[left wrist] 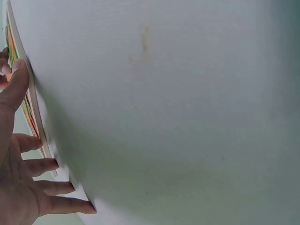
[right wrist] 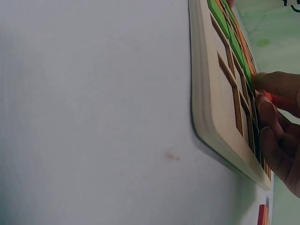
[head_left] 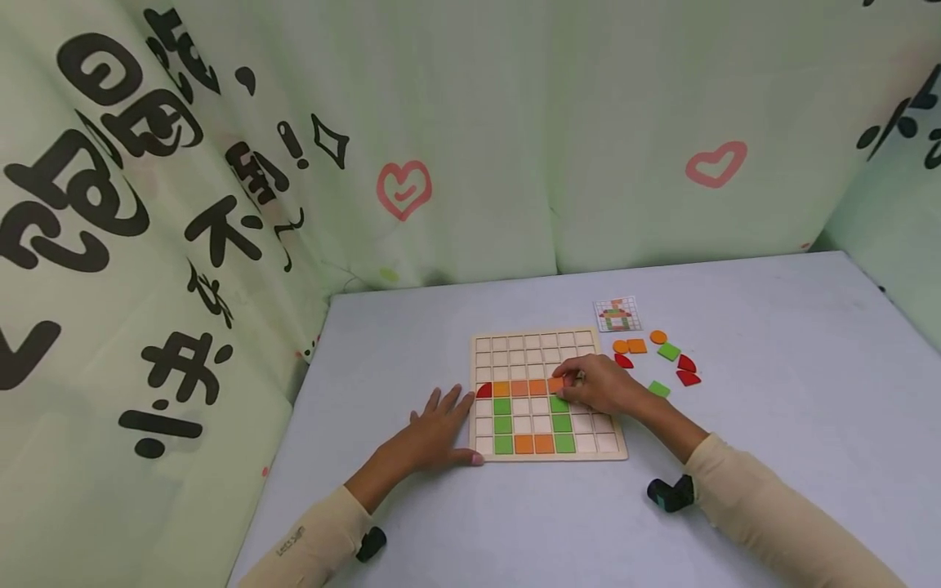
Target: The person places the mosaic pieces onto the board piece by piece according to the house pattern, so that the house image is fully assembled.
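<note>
A wooden grid board (head_left: 606, 447) lies on the table, partly filled with coloured tiles. My right hand (head_left: 599, 384) reaches over its right side and pinches an orange square tile (head_left: 555, 384) at the end of a row. That row starts with a red quarter-round tile (head_left: 484, 391) and continues with orange squares. Below it stand two columns of green squares (head_left: 503, 425), with orange squares (head_left: 524, 444) between them at the bottom. My left hand (head_left: 439, 429) rests at the board's left edge, fingers spread, thumb at the near corner. In the left wrist view its fingertips (left wrist: 91, 207) touch the tabletop.
Behind the board lies a small pattern card (head_left: 617, 314). To the right are scattered loose tiles: orange circles (head_left: 658, 336), an orange square (head_left: 636, 346), green pieces (head_left: 669, 352) and red quarter-rounds (head_left: 688, 378). A printed curtain (head_left: 478, 122) hangs behind the table.
</note>
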Demonstrator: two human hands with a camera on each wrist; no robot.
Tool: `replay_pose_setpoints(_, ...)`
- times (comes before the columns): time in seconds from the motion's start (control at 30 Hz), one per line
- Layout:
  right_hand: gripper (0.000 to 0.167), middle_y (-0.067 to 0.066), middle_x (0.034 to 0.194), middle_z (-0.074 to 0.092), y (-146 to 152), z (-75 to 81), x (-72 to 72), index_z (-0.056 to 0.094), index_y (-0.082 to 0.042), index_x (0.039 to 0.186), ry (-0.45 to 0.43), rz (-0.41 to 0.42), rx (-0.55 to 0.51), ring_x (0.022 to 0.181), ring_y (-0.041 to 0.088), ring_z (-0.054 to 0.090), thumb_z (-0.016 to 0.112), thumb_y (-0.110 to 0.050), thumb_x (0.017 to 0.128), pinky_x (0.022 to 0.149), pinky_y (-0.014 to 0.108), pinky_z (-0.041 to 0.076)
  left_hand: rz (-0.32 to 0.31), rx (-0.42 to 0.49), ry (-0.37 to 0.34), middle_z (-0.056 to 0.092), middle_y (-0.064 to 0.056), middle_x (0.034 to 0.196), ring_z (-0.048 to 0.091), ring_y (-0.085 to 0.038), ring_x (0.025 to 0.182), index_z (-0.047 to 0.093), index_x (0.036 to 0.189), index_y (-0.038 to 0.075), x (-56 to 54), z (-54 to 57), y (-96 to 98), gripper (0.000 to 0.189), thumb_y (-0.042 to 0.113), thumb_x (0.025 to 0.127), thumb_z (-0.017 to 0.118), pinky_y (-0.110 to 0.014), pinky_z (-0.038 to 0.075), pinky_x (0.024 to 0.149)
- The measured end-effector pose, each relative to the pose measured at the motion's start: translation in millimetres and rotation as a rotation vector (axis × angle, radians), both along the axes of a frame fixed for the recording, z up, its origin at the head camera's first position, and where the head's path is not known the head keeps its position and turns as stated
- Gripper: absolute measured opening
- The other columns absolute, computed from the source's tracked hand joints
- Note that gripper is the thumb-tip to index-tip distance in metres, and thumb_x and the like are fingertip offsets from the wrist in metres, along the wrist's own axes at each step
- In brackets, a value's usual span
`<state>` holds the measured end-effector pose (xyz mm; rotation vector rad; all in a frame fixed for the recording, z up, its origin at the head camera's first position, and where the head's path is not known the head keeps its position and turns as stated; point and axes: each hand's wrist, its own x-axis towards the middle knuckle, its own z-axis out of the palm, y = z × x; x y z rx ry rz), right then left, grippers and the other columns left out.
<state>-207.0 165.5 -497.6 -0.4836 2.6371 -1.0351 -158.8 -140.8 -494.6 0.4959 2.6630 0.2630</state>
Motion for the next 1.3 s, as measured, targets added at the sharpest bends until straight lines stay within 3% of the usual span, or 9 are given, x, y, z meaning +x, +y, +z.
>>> replay_pose_setpoints(0.7, 0.021, -0.004, 0.086, 0.066, -0.1, 2.1, -6.3, 0.074, -0.01, 0.11, 0.007, 0.037, 0.072, 0.08, 0.015, 0.054, 0.074, -0.016, 0.09, 0.068, 0.029, 0.045, -0.011, -0.008, 0.013, 0.022, -0.012, 0.167, 0.019, -0.047, 0.152, 0.026, 0.16, 0.019, -1.0, -1.4, 0.0, 0.105, 0.061, 0.079, 0.076, -0.075, 0.032, 0.105)
replay_pose_setpoints(1.3, 0.018, -0.003, 0.076, 0.059, -2.0, 6.1, -6.2, 0.074, -0.01, 0.105, -0.011, 0.014, 0.071, 0.074, 0.015, 0.052, 0.076, -0.018, 0.09, 0.066, 0.028, 0.042, -0.012, -0.003, 0.01, 0.021, -0.011, 0.168, 0.018, -0.047, 0.152, 0.024, 0.161, 0.02, -1.5, -2.3, 0.2, 0.105, 0.061, 0.079, 0.076, -0.076, 0.032, 0.104)
